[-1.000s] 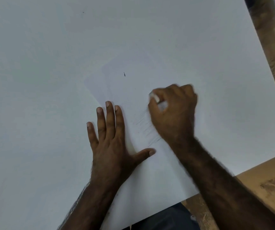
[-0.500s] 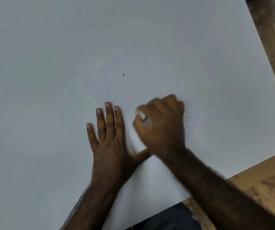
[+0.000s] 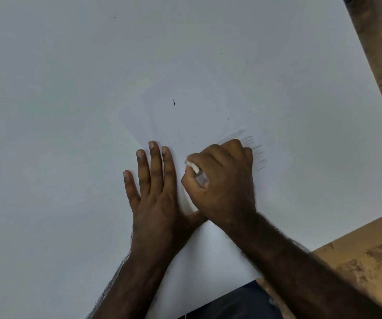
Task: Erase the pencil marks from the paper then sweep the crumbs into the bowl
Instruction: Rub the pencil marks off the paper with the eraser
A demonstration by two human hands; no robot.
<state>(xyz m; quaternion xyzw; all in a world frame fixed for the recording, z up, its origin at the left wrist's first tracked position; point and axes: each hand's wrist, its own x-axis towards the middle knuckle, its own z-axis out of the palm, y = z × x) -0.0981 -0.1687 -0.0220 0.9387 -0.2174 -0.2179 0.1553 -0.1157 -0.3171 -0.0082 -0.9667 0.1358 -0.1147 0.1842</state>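
On smooth white paper point(image 3: 196, 116), left hand point(image 3: 155, 194) lies flat; right hand's point(image 3: 224, 183) grip pinches white eraser point(image 3: 191, 166).

One head-worn view looks steeply down, close over the white table point(image 3: 70, 111).

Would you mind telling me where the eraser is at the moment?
In the head view, the eraser sits right of centre, pinched in the right hand, just right of the left hand that presses on the paper.

Bare, hairy forearms; dark trousers point(image 3: 238, 302), perhaps, below the hands point(image 3: 157, 192).
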